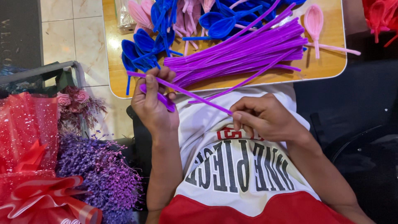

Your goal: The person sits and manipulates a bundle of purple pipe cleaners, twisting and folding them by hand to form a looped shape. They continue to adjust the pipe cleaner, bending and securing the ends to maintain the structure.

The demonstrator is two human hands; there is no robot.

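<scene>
Your left hand [152,103] grips a purple loop with one purple pipe cleaner [182,91]; your right hand [265,118] pinches its far end. You seem mid-wrap; next, keep it taut.

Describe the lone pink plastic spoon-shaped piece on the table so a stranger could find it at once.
Start at the wooden table with rounded corners, above the person's lap. Go to its far right corner, just past the big pile of purple fuzzy pipe cleaners. The pink plastic spoon-shaped piece lies there alone on bare wood, bowl up and handle pointing toward the person, apart from the heaped blue spoon-shaped pieces.
</scene>
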